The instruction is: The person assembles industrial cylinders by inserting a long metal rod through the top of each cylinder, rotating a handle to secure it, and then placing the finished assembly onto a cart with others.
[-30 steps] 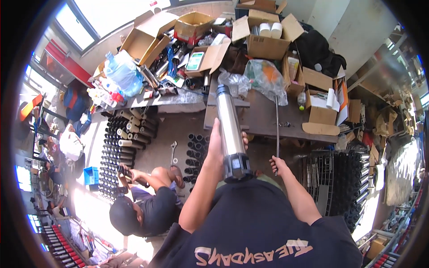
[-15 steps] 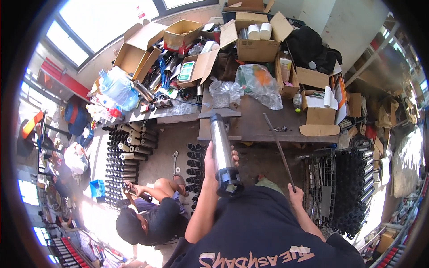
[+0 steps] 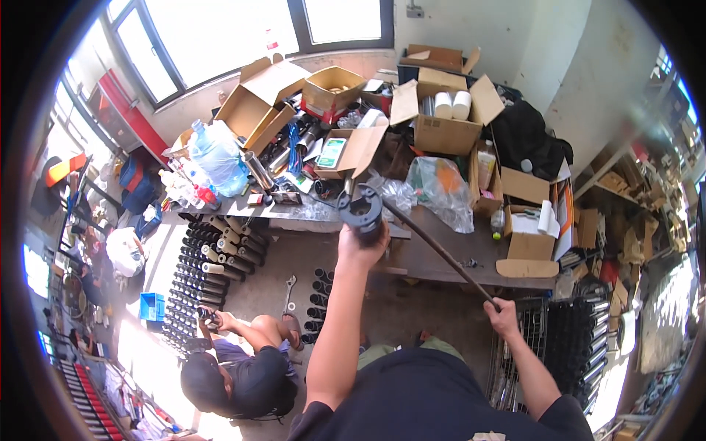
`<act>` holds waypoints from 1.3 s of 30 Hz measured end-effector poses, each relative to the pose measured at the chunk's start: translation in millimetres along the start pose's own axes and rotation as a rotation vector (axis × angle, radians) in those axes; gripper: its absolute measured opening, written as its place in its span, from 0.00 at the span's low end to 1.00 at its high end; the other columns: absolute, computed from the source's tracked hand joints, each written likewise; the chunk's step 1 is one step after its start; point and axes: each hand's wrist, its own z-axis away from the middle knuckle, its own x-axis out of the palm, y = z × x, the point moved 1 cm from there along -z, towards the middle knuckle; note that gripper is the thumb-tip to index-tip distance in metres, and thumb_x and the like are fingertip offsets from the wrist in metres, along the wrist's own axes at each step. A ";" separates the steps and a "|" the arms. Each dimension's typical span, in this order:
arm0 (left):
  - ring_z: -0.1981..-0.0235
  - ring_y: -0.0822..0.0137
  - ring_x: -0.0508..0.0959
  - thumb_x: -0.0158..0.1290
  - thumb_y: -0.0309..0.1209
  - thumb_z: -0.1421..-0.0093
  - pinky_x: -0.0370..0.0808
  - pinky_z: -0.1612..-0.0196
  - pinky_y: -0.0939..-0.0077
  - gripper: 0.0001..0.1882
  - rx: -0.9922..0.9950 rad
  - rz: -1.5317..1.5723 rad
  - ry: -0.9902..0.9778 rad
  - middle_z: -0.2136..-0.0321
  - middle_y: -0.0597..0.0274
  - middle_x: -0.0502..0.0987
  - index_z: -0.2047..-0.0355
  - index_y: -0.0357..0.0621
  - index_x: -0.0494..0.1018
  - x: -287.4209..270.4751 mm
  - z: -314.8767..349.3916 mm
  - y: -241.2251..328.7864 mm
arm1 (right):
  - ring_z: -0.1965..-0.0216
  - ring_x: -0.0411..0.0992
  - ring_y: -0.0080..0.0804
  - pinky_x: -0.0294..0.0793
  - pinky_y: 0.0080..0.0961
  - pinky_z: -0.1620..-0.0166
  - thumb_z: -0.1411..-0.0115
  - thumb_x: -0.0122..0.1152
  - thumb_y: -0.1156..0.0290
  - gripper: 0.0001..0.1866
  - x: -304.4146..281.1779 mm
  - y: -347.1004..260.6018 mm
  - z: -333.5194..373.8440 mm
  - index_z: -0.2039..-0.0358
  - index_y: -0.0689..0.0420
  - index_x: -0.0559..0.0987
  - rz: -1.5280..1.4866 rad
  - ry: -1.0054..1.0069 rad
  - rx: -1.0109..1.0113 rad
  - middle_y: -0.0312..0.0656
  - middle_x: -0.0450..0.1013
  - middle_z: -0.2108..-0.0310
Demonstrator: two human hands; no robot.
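My left hand [image 3: 358,253] is wrapped round a metal cylinder with a black end fitting [image 3: 362,220]. The fitting's open ring-shaped end faces up toward me, and most of the cylinder's body is hidden below it. My right hand [image 3: 503,317] grips the near end of a long, thin dark rod [image 3: 445,255]. From there the rod slants up and left over the bench, its far end beside the black fitting. Whether rod and fitting touch, I cannot tell.
A workbench [image 3: 478,273] carries cardboard boxes [image 3: 448,134], plastic bags [image 3: 441,187] and a big water bottle [image 3: 217,158]. Rows of cylinders [image 3: 202,272] stand on the floor at left, near a seated person [image 3: 246,382]. A wire cage [image 3: 526,345] is at right.
The cylinder has gone from lying lengthwise before me to being held up with its black end toward me. The rod has swung left, its far end now beside that fitting. My view has tilted up.
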 end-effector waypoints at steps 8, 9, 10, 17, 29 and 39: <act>0.65 0.53 0.74 0.59 0.39 0.45 0.85 0.69 0.73 0.19 -0.379 0.099 0.363 0.67 0.45 0.69 0.66 0.33 0.70 51.5 8.5 31.8 | 0.83 0.68 0.50 0.65 0.37 0.76 0.40 0.63 0.56 0.20 -100.6 -30.8 -179.6 0.81 0.59 0.78 0.321 -0.061 -0.380 0.51 0.68 0.85; 0.64 0.53 0.73 0.60 0.38 0.45 0.85 0.69 0.73 0.19 -0.427 0.138 0.411 0.66 0.43 0.67 0.67 0.32 0.69 54.6 9.2 36.8 | 0.83 0.69 0.50 0.65 0.38 0.76 0.40 0.62 0.56 0.21 -106.8 -39.3 -202.1 0.81 0.59 0.78 0.343 -0.059 -0.444 0.52 0.69 0.84; 0.63 0.53 0.72 0.59 0.37 0.45 0.85 0.68 0.73 0.19 -0.437 0.177 0.498 0.64 0.40 0.64 0.68 0.30 0.68 59.2 9.8 38.0 | 0.82 0.68 0.52 0.65 0.38 0.76 0.39 0.61 0.55 0.22 -113.7 -41.4 -223.9 0.82 0.59 0.77 0.374 -0.026 -0.476 0.53 0.68 0.84; 0.68 0.57 0.77 0.55 0.44 0.42 0.82 0.66 0.66 0.18 -0.161 0.049 0.338 0.71 0.56 0.73 0.67 0.39 0.73 32.1 3.0 31.0 | 0.80 0.67 0.57 0.62 0.42 0.78 0.34 0.54 0.50 0.30 -127.3 -75.3 -322.0 0.84 0.63 0.73 0.505 0.060 -0.548 0.55 0.64 0.85; 0.51 0.49 0.73 0.70 0.32 0.56 0.85 0.64 0.55 0.38 -0.165 0.752 0.825 0.44 0.47 0.60 0.47 0.36 0.63 70.1 32.8 16.9 | 0.72 0.74 0.62 0.74 0.49 0.65 0.34 0.48 0.48 0.31 -75.6 -43.5 -268.0 0.80 0.63 0.81 0.478 0.216 -0.160 0.61 0.73 0.79; 0.53 0.48 0.74 0.66 0.36 0.51 0.85 0.69 0.58 0.34 -0.140 0.652 0.866 0.45 0.47 0.61 0.48 0.37 0.64 77.9 38.6 18.0 | 0.73 0.75 0.61 0.75 0.47 0.65 0.39 0.48 0.57 0.25 -68.8 -49.7 -263.6 0.81 0.64 0.79 0.549 0.313 -0.123 0.61 0.72 0.79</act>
